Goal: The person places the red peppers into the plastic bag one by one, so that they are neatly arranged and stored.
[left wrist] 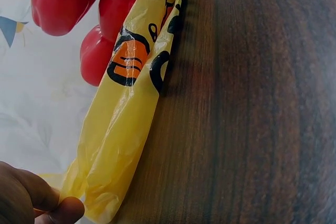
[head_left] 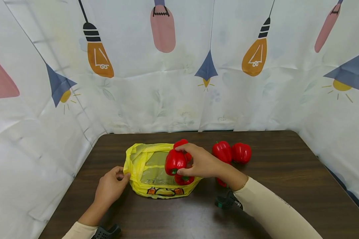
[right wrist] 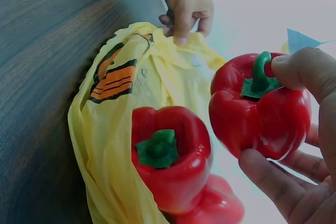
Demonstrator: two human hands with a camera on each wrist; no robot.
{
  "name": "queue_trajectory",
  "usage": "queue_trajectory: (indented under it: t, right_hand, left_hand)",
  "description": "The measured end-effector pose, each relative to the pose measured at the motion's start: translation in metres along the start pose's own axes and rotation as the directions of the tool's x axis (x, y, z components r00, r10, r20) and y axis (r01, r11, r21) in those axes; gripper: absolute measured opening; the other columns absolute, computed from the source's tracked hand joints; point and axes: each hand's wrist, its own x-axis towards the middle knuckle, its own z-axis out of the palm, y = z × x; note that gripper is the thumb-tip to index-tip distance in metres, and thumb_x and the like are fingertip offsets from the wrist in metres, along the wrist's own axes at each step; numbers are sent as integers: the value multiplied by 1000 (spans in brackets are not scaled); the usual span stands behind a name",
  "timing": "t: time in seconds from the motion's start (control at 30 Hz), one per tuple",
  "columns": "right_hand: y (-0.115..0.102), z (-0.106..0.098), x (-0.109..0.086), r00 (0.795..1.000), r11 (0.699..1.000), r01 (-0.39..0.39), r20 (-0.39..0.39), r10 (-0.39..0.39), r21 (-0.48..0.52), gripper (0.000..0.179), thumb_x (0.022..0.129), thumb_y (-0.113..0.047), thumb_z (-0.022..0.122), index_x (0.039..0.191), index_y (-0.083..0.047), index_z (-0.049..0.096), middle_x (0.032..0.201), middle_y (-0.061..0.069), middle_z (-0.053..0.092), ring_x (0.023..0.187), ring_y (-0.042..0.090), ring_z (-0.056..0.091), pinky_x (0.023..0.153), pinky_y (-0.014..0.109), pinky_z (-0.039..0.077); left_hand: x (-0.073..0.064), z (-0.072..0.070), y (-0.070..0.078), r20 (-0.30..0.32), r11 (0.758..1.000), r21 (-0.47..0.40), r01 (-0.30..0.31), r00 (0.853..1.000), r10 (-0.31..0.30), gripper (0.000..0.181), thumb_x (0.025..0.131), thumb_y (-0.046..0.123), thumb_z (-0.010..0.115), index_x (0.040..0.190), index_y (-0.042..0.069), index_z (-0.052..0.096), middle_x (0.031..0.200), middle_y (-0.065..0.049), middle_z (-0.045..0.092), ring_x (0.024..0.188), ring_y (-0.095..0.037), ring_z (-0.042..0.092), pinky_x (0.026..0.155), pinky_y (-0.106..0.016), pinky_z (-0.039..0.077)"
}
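A yellow plastic bag [head_left: 136, 162] lies on the table with its mouth spread wide. My left hand [head_left: 111, 186] pinches the left edge of the bag between thumb and fingers, as the left wrist view also shows. Over the bag's right part, my right hand [head_left: 201, 162] grips a red bell pepper [head_left: 174, 162] with a green stem, thumb beside the stem in the right wrist view. Below the held pepper, another red pepper [right wrist: 181, 169] sits just inside the bag's rim. Further red peppers [head_left: 180, 143] show at the bag's right side, partly hidden behind my right hand.
To the right of the bag, several red peppers [head_left: 241, 153] rest on the dark wooden table [head_left: 275, 172], one partly hidden by my right forearm. A white printed cloth [head_left: 179, 99] hangs around the table's back and sides.
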Motion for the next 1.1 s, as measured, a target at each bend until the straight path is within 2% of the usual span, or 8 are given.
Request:
queue_trajectory:
  t: [0.2,0.37,0.47,0.6,0.83,1.1]
  right_hand:
    - [-2,6,4,1000,999,16,-20,-16,-32,70,85,-32,84,145,-17,52,136,-4,56,113,14,58,85,34,56]
    - [-4,12,8,999,999,29,-18,-29,-14,70,84,-30,84,144,-14,52,134,-3,57,115,15,56,86,36,56]
    - [-4,16,11,999,999,32,-17,-32,-34,70,84,-32,84,144,-15,53,135,-3,57,116,16,56,87,34,55]
    - [-3,20,13,999,997,25,-20,-26,-70,71,84,-35,84,145,-17,53,136,-3,58,116,15,58,88,32,54]
    - [-1,24,16,1000,999,7,-1,-7,-45,73,84,-37,84,146,-18,51,137,-3,56,119,18,56,89,34,53]
    - [-1,29,19,1000,998,2,1,-2,-55,74,84,-39,84,147,-18,51,137,-4,56,118,14,54,90,34,53]
  left_hand:
    - [-1,1,0,-5,1000,-9,4,1000,-5,36,97,28,69,121,0,66,94,-8,76,67,-15,61,58,-35,46]
    - [-1,1,0,-8,1000,-10,2,1000,-2,35,97,27,69,120,0,66,94,-8,76,67,-15,61,58,-35,46]
    - [-1,1,0,-8,1000,-10,2,1000,-2,34,97,26,69,120,0,66,94,-8,76,67,-15,61,58,-35,46]
    - [-1,1,0,-4,1000,-13,2,1000,-2,36,98,27,69,120,0,66,94,-9,76,67,-14,62,58,-35,46]
    - [-1,1,0,-5,1000,-16,4,1000,-4,34,97,26,69,120,0,66,94,-9,76,66,-14,61,57,-35,46]
    - [-2,2,0,-6,1000,-16,11,1000,-11,32,97,24,69,119,1,67,92,-7,76,64,-15,59,57,-35,45]
